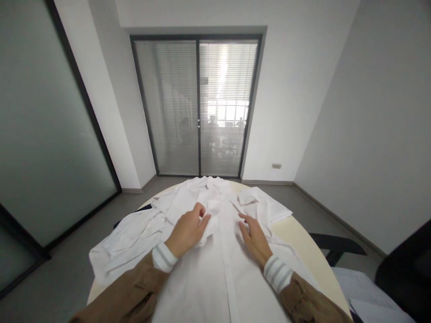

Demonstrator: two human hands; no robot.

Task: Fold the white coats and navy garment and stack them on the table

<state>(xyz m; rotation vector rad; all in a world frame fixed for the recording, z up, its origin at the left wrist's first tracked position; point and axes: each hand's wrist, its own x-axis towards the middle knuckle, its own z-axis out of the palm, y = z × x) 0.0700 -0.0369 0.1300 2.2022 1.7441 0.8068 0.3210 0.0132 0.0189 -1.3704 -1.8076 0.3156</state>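
Seen from where I stand in the room: a white shirt (202, 278) of smooth, thin cloth lies spread on a round, pale table (303, 251), from the middle of the top down toward the near edge. Its placket — a straight, stitched strip — runs between the two hands. More white cloth (134, 237), softly creased and folded, covers the table's left edge and reaches the far edge (whether it belongs to the same garment, I cannot tell). A stiffer-looking white flap (278, 211) juts past the far right edge in a pointed corner.

Both forearms come in from the near edge, in matte brown sleeves (134, 287) with grey-and-white striped cuffs (278, 271). The left hand (186, 229) is turned inward, fingers curled and thumb stretched toward the placket; whether it pinches the cloth cannot be made out. The right hand (254, 237) slants inward opposite, thumb and forefinger slightly parted, fingertips at the shirt just beside the placket.

Beyond the right edge stands a black chair (407, 273), white material (367, 291) beside its curved armrest (336, 244).
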